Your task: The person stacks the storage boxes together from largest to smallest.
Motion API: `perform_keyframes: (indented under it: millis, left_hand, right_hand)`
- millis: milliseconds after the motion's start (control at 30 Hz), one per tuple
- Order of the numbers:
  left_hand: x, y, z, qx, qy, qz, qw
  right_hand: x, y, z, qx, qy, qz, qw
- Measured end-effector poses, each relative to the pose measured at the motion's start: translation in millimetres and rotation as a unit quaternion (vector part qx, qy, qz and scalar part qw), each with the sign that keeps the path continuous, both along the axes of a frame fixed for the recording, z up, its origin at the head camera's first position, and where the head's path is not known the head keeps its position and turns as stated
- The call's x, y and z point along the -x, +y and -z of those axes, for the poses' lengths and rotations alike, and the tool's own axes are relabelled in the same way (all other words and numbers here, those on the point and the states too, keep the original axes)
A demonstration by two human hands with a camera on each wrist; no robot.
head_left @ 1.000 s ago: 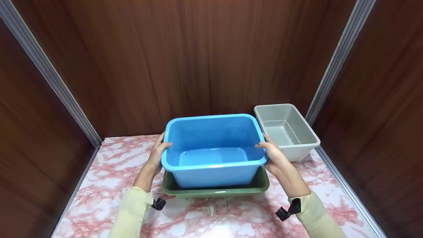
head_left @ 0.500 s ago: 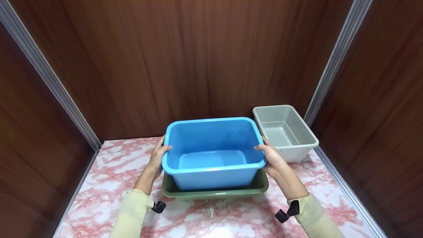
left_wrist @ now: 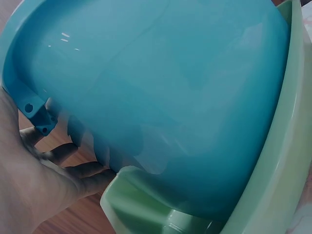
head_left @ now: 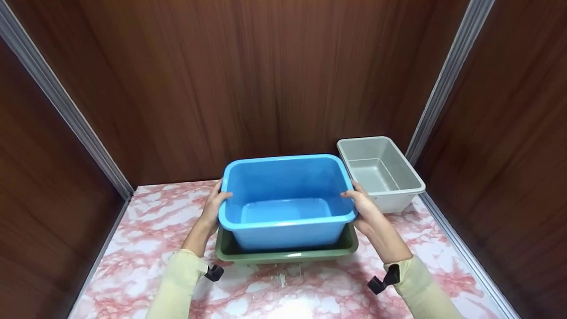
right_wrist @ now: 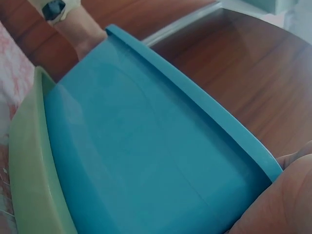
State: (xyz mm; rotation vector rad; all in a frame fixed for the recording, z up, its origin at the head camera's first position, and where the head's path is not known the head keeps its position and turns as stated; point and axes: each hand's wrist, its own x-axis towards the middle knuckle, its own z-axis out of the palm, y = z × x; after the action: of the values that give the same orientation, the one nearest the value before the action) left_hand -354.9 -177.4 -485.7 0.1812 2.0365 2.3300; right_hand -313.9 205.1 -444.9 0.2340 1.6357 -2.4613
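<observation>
A blue plastic basin (head_left: 288, 235) sits partly down inside a green basin (head_left: 288, 257), its rim well above the green one. My left hand (head_left: 212, 210) grips the blue basin's left end, the thumb over the rim and the fingers against the outer wall. At the opposite end my right hand (head_left: 366, 209) holds the rim the same way. The left wrist view shows fingers (left_wrist: 63, 153) along the outside of the blue wall, under the rim. How far the blue basin's base lies from the green basin's floor is hidden.
A light grey basin (head_left: 396, 201) stands at the back right, close to my right hand. The pink and white marbled table (head_left: 155, 235) is bounded by brown wood-grain panels (head_left: 274, 79) at the back and both sides.
The whole scene shifts slightly in the head view. Both hands keep their hold, and the blue basin stays in place within the green one.
</observation>
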Motion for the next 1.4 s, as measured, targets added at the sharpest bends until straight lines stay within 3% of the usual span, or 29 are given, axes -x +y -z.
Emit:
perform_keyframes:
  millis: [600, 733, 1400]
  left_hand:
    - [2.7, 0.3, 12.2, 0.014, -0.022, -0.006, 0.9996]
    - [2.6, 0.3, 15.2, 0.007, -0.020, 0.005, 0.9998]
    - [4.2, 2.7, 25.9, 0.004, -0.025, 0.005, 0.9997]
  right_hand:
    - [-0.7, -0.3, 14.1, 0.005, -0.016, 0.016, 0.9997]
    - [0.3, 0.3, 17.0, 0.001, -0.023, 0.018, 0.9996]
    - [3.5, 0.8, 30.7, -0.005, -0.014, 0.022, 0.9996]
